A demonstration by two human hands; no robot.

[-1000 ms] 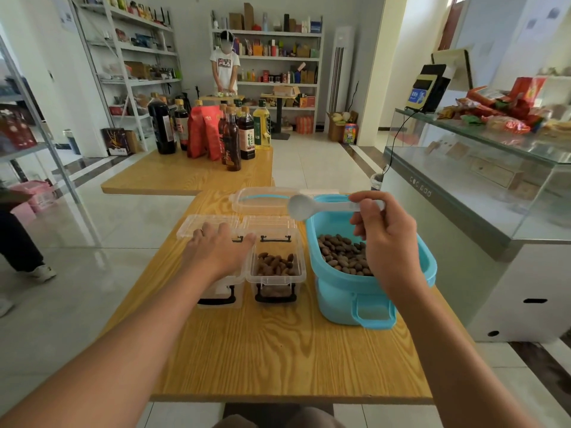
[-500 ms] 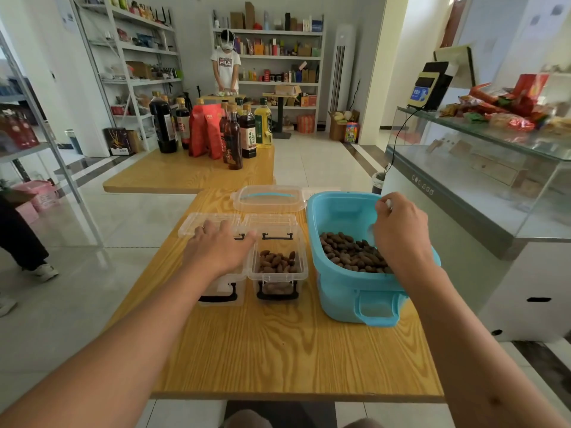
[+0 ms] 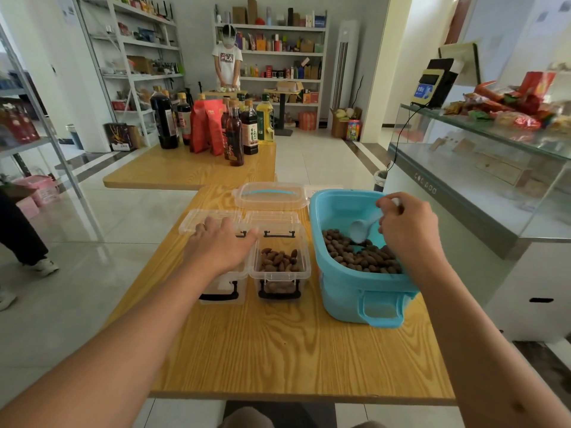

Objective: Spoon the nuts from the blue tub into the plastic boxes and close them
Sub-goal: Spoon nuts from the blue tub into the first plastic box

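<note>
Wooden table. Left hand: fingers flat, resting on left clear box. Right clear box: part-filled with nuts. Blue tub: right hand grips white scoop, bowl among nuts. Tub lid beyond.

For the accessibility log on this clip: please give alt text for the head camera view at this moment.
A person's right hand holds a white spoon in a blue tub of nuts, while the left hand rests flat on the left of two clear plastic boxes on a wooden table; the right box holds some nuts, lid open.
</note>
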